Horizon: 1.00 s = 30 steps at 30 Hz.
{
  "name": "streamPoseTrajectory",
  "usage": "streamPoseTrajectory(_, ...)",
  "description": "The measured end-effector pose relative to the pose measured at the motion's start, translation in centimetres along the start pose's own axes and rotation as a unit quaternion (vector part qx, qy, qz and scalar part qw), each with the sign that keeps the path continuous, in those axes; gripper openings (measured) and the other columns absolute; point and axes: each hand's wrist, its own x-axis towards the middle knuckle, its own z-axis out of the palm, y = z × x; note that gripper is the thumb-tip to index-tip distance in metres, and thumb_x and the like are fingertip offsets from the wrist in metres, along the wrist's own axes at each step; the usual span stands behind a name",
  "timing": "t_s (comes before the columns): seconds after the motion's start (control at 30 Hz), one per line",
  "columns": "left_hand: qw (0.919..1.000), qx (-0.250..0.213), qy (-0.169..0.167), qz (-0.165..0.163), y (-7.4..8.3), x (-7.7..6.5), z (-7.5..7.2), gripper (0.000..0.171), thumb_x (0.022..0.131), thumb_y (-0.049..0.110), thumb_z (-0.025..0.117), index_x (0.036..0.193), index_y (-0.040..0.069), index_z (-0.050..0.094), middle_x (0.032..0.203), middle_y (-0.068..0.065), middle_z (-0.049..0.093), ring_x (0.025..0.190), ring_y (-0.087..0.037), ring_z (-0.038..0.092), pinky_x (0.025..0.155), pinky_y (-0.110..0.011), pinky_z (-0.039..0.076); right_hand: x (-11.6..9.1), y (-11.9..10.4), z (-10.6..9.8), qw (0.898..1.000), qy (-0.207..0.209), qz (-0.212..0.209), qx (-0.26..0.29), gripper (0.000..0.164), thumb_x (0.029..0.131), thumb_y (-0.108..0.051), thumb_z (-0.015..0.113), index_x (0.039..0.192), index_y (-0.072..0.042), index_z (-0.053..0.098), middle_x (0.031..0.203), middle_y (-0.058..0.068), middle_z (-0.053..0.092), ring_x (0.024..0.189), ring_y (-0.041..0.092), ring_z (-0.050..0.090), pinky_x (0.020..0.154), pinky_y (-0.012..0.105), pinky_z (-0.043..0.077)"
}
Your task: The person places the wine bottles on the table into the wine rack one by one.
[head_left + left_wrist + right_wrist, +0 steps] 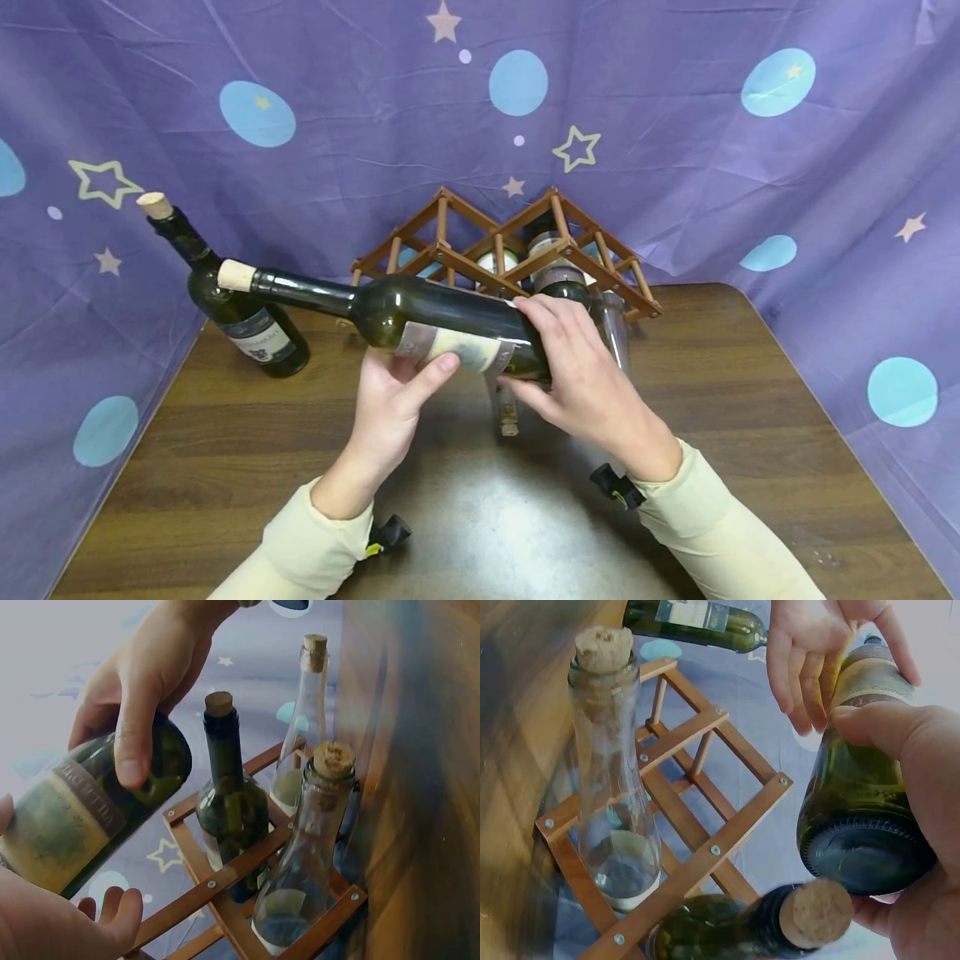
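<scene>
A dark green wine bottle with a cork and pale label lies nearly level above the table, its neck toward the left. My right hand grips the base end, thumb on one side and fingers on the other. Under the bottle's middle, my left hand supports it, thumb along the label. The right wrist view shows the left fingers extended beside the glass. Behind the hands is a wooden wine rack. It holds a corked green bottle and two corked clear bottles, one nearer and one farther.
Another corked green wine bottle stands upright on the wooden table left of the rack. A purple curtain with stars and dots hangs close behind and along both sides. Small clear bits lie at the table's right front.
</scene>
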Motion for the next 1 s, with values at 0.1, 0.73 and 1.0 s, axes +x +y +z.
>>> streamPoseTrajectory(0.1,0.9999,-0.005,0.007,0.006,0.1,0.2,-0.3,0.061,0.086,-0.017,0.073,0.137,0.012,0.059,0.12,-0.005,0.071,0.111,-0.019,0.066,0.096,-0.032,0.055,0.0,0.4,-0.3,1.0,0.009,-0.005,-0.014,0.085,0.084,-0.019,0.088,0.153,0.003,0.044,0.143,0.022,0.054,0.128,0.041,0.052,0.113,0.05,0.041)
streamPoseTrajectory(0.73,0.9271,0.324,0.086,0.168,2.8,1.4,-3.0,0.047,0.085,0.0,0.086,0.122,-0.008,0.058,0.116,-0.015,0.065,0.108,-0.025,0.063,0.093,-0.029,0.051,0.1,2.8,-3.5,0.998,0.02,0.003,-0.066,0.081,0.085,-0.018,0.088,0.151,0.004,0.046,0.14,0.027,0.053,0.126,0.047,0.051,0.115,0.054,0.037)
streamPoseTrajectory(1.0,0.7685,0.493,0.074,0.402,3.8,2.5,-3.7,0.037,0.09,0.009,0.081,0.12,-0.005,0.065,0.12,-0.025,0.064,0.119,-0.048,0.054,0.109,-0.051,0.039,0.2,3.0,-4.8,0.997,-0.005,0.008,-0.074,0.085,0.081,-0.016,0.092,0.151,0.003,0.047,0.14,0.025,0.055,0.127,0.047,0.05,0.117,0.054,0.035)
